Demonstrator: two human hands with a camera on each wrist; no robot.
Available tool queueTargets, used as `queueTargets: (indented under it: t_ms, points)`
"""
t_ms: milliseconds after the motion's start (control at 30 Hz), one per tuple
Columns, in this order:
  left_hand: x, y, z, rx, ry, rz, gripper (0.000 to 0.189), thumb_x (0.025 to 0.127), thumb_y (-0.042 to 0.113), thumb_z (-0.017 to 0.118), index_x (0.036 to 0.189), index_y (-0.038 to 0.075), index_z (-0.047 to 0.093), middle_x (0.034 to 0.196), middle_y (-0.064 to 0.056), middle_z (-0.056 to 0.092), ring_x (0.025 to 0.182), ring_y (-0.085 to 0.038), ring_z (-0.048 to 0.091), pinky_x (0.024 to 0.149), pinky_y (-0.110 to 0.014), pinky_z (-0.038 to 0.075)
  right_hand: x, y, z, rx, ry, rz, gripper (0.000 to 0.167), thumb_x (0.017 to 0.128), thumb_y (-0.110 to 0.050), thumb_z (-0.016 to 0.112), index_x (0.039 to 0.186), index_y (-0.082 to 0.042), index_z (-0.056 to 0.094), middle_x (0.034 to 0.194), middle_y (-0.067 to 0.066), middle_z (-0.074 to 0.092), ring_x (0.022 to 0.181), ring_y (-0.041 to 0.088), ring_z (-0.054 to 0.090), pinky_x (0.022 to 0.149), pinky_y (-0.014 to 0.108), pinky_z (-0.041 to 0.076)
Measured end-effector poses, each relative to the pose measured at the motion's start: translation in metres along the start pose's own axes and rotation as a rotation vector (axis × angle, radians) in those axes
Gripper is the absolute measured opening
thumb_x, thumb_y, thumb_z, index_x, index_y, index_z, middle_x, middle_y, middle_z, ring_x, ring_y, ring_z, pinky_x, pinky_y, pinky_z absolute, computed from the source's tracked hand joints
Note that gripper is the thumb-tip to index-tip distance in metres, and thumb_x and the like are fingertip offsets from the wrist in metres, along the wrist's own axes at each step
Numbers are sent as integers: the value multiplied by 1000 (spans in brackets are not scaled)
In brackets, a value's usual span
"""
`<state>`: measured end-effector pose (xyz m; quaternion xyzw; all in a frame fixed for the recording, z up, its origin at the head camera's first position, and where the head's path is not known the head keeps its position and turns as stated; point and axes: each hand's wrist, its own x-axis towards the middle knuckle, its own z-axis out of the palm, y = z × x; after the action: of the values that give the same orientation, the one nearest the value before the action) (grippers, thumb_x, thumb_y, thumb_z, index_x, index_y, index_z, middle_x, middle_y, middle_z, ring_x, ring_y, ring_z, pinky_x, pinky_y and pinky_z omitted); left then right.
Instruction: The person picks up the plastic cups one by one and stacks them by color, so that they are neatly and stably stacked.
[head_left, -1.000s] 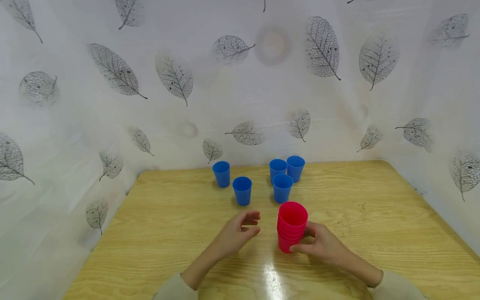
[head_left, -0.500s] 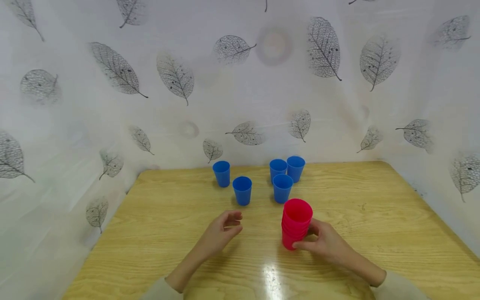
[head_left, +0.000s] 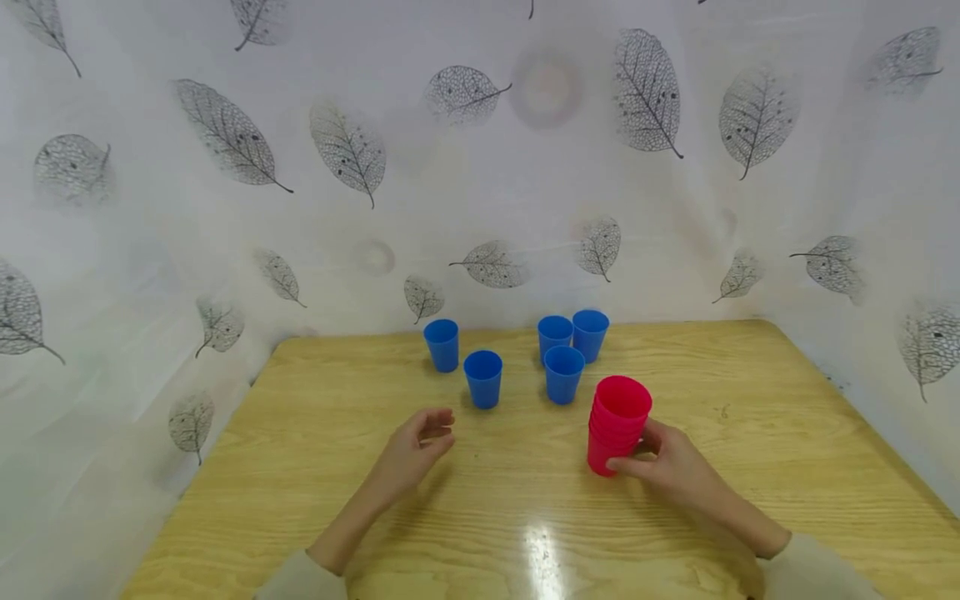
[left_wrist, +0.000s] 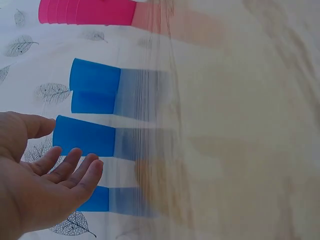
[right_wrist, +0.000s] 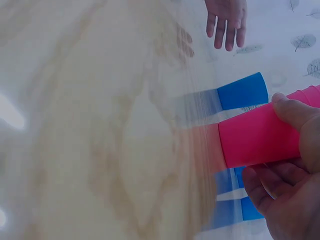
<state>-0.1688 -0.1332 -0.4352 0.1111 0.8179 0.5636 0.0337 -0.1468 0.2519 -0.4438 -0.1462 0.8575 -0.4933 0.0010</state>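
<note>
A stack of nested red cups (head_left: pixel 617 432) stands upright at the right of the table's middle, mouths up. My right hand (head_left: pixel 673 467) grips its lower part from the right; in the right wrist view the thumb (right_wrist: pixel 287 107) lies along the stack's side, with fingers curled beneath. My left hand (head_left: pixel 408 454) holds nothing, its fingers loosely bent, hovering left of centre. Nearest to it is a blue cup (head_left: pixel 483 382), also beyond the fingers (left_wrist: pixel 75 170) in the left wrist view. Another blue cup (head_left: pixel 442 347) stands behind it to the left.
A cluster of three upright blue cups (head_left: pixel 562 375) stands behind the red stack. The wooden table (head_left: pixel 337 392) ends at a leaf-patterned white sheet (head_left: pixel 480 183) at the back and sides. Light glares off the table's front (head_left: pixel 542 558).
My right hand has carried the red stack to the right and farther back. My left hand has drawn away to the left, apart from the stack. The blue cups stay in place.
</note>
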Motion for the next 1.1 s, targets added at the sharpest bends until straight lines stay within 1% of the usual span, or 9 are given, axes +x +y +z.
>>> queueTargets:
  t_ms: [33,233,267,500,667,833,967,1100]
  points:
    - [1,0,-1,9,0,15,36,101,2,63,134,-9,57,131,-24,64,120,-36,63,102,-47,54,1,2,-2,-6,7,-10,45,87,-16,85,123,2,64,108,6,72,91,18,68,79,28,58]
    - [6,-4,-8,35,14,20,37,102,2,62,136,-10,55,133,-25,62,121,-37,62,103,-48,53,3,10,-14,-56,58,-27,41,87,-13,85,118,3,65,103,6,72,85,16,68,76,26,59]
    - [7,-4,-9,31,21,8,38,101,2,63,137,-9,55,133,-25,62,122,-37,61,104,-48,52,4,11,-16,-61,66,-22,41,87,-13,85,119,3,65,103,6,72,85,16,68,76,26,59]
    - [16,-7,-15,36,51,-4,41,102,5,63,140,-8,53,137,-24,60,124,-37,59,105,-49,51,7,19,-31,-94,91,50,44,90,-17,82,123,5,62,110,14,72,90,22,70,75,25,58]
    - [26,-11,-20,51,88,-4,42,102,6,63,140,-8,53,136,-24,60,123,-38,60,104,-48,52,10,26,-41,-113,99,72,45,92,-20,81,124,5,61,108,14,71,90,25,71,74,26,59]
    - [37,-13,-25,63,118,-10,44,102,8,63,140,-9,51,137,-25,59,125,-39,59,104,-49,52,12,31,-47,-128,109,55,45,93,-20,80,125,5,60,109,15,71,91,25,71,75,23,59]
    - [50,-15,-27,67,149,-22,46,103,13,65,141,-8,51,139,-26,58,127,-39,58,104,-50,51,14,33,-51,-115,120,46,43,93,-17,79,125,6,60,111,16,71,92,25,70,74,23,59]
    - [61,-15,-27,51,181,-38,49,102,19,67,141,-8,51,140,-26,57,128,-39,57,105,-50,51,17,35,-54,-124,139,39,41,94,-17,79,123,6,61,109,17,70,91,26,70,74,22,58]
